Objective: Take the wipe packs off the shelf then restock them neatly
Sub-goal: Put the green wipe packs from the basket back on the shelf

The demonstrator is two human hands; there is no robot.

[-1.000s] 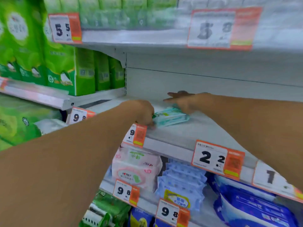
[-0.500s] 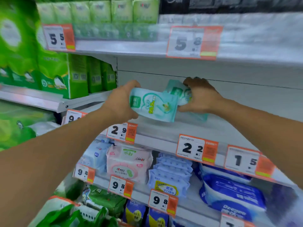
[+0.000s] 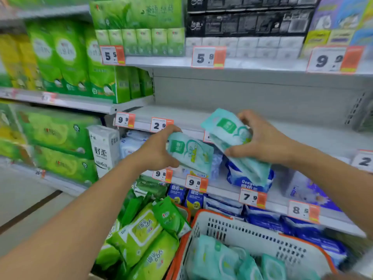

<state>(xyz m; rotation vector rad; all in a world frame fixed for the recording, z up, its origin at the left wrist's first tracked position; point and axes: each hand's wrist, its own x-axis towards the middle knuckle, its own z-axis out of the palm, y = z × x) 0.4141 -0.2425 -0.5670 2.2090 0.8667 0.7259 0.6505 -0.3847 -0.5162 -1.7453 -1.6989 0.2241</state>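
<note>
Shop shelf point(image 3: 262, 126) now bare: both packs have come off it, left hand point(image 3: 156, 150) gripping one pack point(image 3: 190, 152), right hand point(image 3: 262, 142) another point(image 3: 228, 128), held above the basket point(image 3: 252, 233) of wipes, probably dropping in next.

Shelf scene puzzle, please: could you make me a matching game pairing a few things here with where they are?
Things:
1. left hand
2. right hand
3. basket
4. middle shelf

Places or states:
A. bare where the packs stood
B. low, holding teal wipe packs
C. grips the upper, tilted wipe pack
D. grips the lower wipe pack

Pairs: 1-D, 2-C, 3-B, 4-A
</note>
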